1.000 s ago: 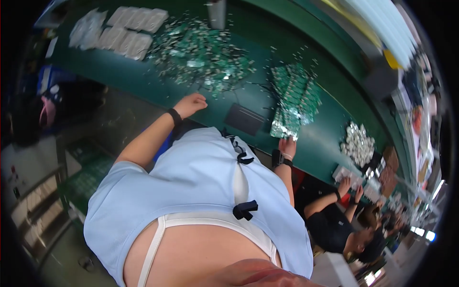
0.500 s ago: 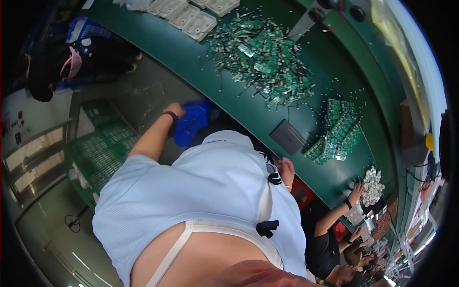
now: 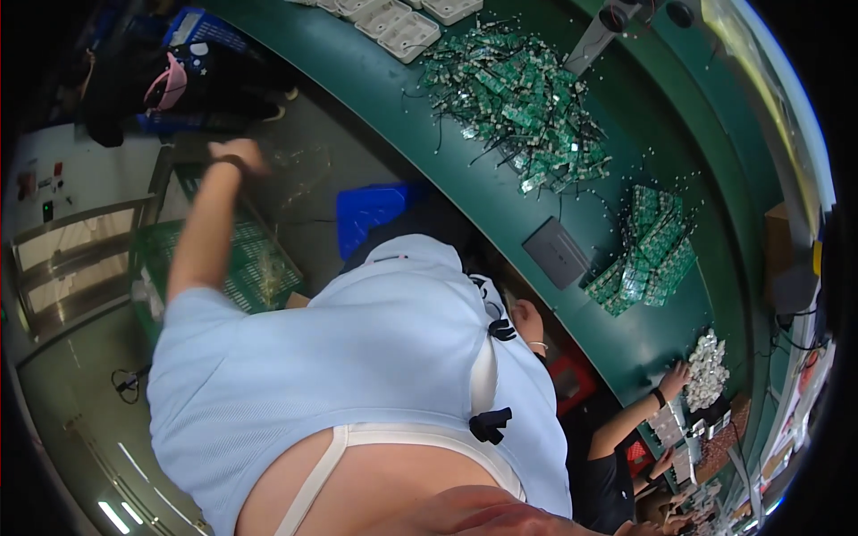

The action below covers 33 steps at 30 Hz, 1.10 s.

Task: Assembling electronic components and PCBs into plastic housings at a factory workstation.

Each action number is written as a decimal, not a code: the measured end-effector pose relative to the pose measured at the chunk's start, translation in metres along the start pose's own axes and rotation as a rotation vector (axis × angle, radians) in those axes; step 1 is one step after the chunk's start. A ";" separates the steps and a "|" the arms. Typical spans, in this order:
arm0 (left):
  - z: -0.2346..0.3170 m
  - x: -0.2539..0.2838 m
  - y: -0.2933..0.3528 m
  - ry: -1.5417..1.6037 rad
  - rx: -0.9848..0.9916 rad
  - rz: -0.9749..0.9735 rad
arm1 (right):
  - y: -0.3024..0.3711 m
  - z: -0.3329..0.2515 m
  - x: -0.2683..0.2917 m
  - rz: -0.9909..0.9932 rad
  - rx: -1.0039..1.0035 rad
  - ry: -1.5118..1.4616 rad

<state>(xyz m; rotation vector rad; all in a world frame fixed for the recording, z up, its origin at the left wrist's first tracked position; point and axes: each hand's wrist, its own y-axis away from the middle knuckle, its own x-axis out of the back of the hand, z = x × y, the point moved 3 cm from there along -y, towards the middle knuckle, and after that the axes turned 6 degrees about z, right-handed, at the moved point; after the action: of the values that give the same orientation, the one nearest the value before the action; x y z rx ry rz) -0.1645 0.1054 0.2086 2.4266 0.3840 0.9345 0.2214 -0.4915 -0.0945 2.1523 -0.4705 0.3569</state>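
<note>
My left arm reaches out to the left, and my left hand (image 3: 239, 158) hangs in the air over the floor, near a green plastic crate (image 3: 237, 268). Motion smears its fingers, and nothing clearly shows in them. A blue plastic stool (image 3: 366, 214) stands between my body and the green workbench (image 3: 483, 192). My right hand (image 3: 528, 322) is low beside the bench's near edge, its fingers partly hidden. On the bench near it lies a dark grey flat box (image 3: 555, 253).
A heap of green circuit boards with black wires (image 3: 518, 103) covers the bench, with stacked board panels (image 3: 648, 246) beside it. Pale trays (image 3: 407, 31) sit at the far end. A co-worker's hand (image 3: 675, 380) touches a pile of small whitish parts (image 3: 707, 371). Another person (image 3: 214, 85) is at upper left.
My left hand has left the blue stool and swung out left and away. My right hand has shifted slightly. The view has turned a little, so the bench appears farther right.
</note>
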 end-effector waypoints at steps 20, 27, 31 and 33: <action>0.107 0.020 -0.148 0.501 -0.835 1.092 | -0.090 -0.085 -0.109 0.066 0.135 0.170; 0.174 0.042 -0.204 0.197 -1.545 0.974 | -0.171 -0.187 -0.217 0.063 -0.098 0.030; 0.195 0.021 -0.230 0.267 -1.707 0.940 | -0.183 -0.219 -0.223 0.177 -0.174 -0.033; 0.194 0.016 -0.237 0.288 -1.710 0.965 | -0.205 -0.233 -0.213 0.218 -0.196 -0.036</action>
<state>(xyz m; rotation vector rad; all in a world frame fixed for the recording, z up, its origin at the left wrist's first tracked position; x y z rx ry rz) -0.0382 0.2404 -0.0361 0.7363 -1.1555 1.1509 0.1064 -0.1476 -0.1948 1.9246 -0.7336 0.3767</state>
